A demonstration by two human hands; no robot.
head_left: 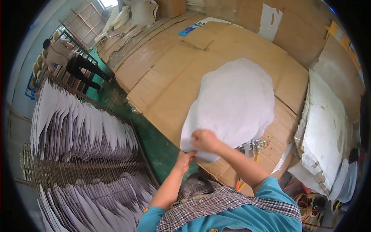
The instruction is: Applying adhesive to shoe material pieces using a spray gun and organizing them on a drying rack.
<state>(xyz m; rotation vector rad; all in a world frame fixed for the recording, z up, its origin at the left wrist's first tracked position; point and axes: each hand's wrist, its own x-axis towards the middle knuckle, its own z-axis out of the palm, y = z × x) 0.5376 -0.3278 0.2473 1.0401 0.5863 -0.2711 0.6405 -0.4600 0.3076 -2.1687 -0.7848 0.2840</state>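
Observation:
A large white sheet with rounded, wavy edges [235,96], perhaps one of several layers, lies on the cardboard-covered table [154,92]. At its near left corner my left hand [184,160] pinches the edge, thumb and fingers pressed together just off the table's rim. Over the same corner is my right hand [205,140], its fingers curled and smeared by motion. Whether it grips the sheet or only rubs it, I cannot tell. Beside my right forearm, small metal tools [253,147] stick out from under the sheet's near edge.
To the left stands a rack [89,166] hung with many similar white pieces in two tiers. A person [63,56] bends over shelves at the far left. Cardboard walls [301,34] line the back, and a pale worn board [324,127] leans at the right. The floor [156,152] is green.

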